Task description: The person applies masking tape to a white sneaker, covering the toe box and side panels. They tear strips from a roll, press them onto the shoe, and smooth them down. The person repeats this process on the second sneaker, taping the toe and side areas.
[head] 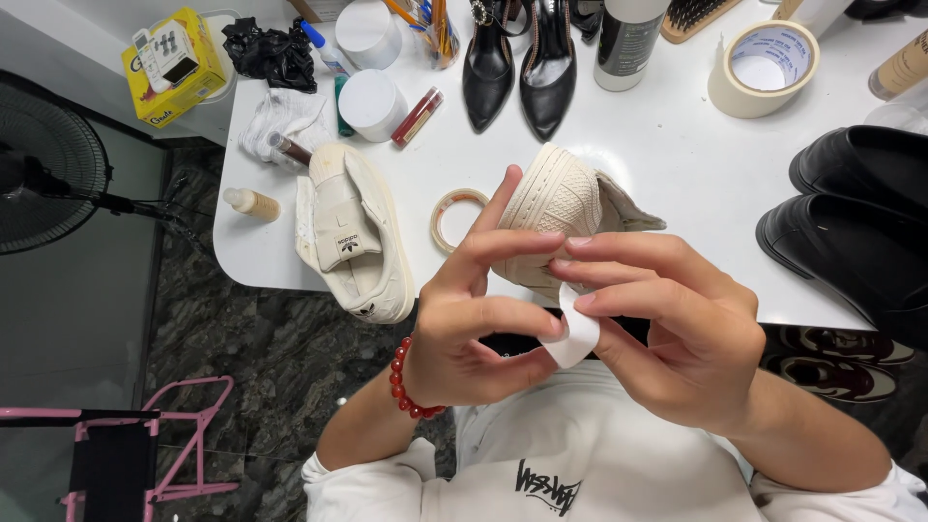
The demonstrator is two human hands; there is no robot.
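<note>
White desk (677, 164) w/ rounded corner, lit bright and even from above; soft shadows are cast under it. Floor (261, 358) is seen below: dark marbled stone w/ pale veins. Black fan (43, 179) is stood at far left, in front of a grey glassy panel. Pink metal frame w/ black seat (135, 454) is placed bottom left.

A cream-white low sneaker with a ribbed rubber sole (556, 208) is held tilted above the near edge of the table, sole turned up toward the camera, toe pointing away. A small strip of white tape (577, 335) is pinched just below it, slightly curled.
</note>
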